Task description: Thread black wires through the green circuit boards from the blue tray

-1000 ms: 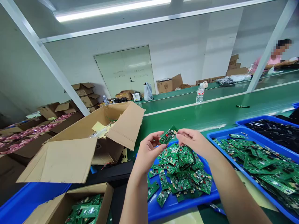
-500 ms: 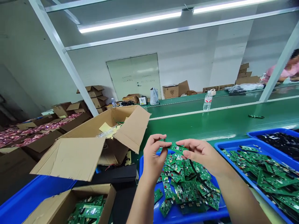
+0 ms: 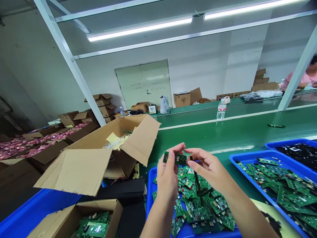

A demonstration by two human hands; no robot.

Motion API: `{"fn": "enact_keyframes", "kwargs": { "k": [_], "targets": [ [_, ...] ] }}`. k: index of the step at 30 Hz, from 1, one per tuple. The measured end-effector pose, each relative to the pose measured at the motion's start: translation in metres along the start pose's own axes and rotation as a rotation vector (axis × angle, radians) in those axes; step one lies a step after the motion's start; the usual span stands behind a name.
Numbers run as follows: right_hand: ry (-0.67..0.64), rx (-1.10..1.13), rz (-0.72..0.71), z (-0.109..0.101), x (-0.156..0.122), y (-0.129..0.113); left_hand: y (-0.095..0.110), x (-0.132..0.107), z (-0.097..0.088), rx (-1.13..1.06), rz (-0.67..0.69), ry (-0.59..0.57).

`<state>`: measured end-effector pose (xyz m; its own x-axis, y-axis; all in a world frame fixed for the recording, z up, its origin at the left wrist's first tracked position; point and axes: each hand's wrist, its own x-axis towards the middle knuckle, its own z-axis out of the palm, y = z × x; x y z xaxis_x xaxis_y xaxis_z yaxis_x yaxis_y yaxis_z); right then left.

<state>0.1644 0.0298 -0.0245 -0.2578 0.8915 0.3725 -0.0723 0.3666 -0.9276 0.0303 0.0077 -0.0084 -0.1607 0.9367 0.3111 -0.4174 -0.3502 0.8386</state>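
Note:
Both my hands hold one small green circuit board (image 3: 176, 158) up above a blue tray (image 3: 150, 195) heaped with several more green boards (image 3: 198, 201). My left hand (image 3: 169, 175) pinches the board's left end between thumb and fingers. My right hand (image 3: 206, 165) pinches its right end. The board stands on edge, its long side level, just in front of me.
A large open cardboard box (image 3: 104, 155) stands left of the tray. A smaller box of boards (image 3: 91, 224) sits at the lower left. Two more blue trays (image 3: 277, 178) lie at right. A water bottle (image 3: 221, 109) stands on the green bench. A person in pink (image 3: 307, 77) sits far right.
The board has turned from lying flat between my fingers to standing on edge, and both hands have shifted slightly down and right. The view has tilted a little.

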Motion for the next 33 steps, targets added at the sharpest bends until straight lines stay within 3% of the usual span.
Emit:
{"fn": "enact_keyframes", "kwargs": {
  "k": [2,4,8,10,21,24,29,33],
  "targets": [
    [0.036,-0.035,-0.063,-0.006,-0.001,0.000,0.005,0.004,-0.004,0.009,0.047,0.111],
    [0.041,-0.019,-0.138,-0.011,-0.001,0.001,0.008,0.008,-0.008,0.097,0.051,0.136],
    [0.042,0.013,-0.218,-0.015,-0.002,0.002,0.008,0.008,-0.006,0.448,-0.071,-0.077],
    [0.066,-0.004,-0.231,-0.014,-0.003,0.002,0.007,0.005,-0.001,0.520,-0.111,-0.151],
    [0.048,-0.067,-0.305,-0.011,-0.003,0.002,0.001,0.002,0.002,0.504,-0.123,-0.227],
    [0.068,-0.219,-0.375,-0.012,-0.002,0.002,0.004,0.000,0.004,0.457,-0.153,-0.251],
    [0.052,-0.574,-0.622,-0.022,0.007,0.014,0.012,-0.004,0.005,0.359,-0.229,-0.265],
    [0.121,-0.697,-0.457,-0.028,0.014,0.020,0.014,-0.005,0.002,0.329,-0.221,-0.258]
  ]
}}
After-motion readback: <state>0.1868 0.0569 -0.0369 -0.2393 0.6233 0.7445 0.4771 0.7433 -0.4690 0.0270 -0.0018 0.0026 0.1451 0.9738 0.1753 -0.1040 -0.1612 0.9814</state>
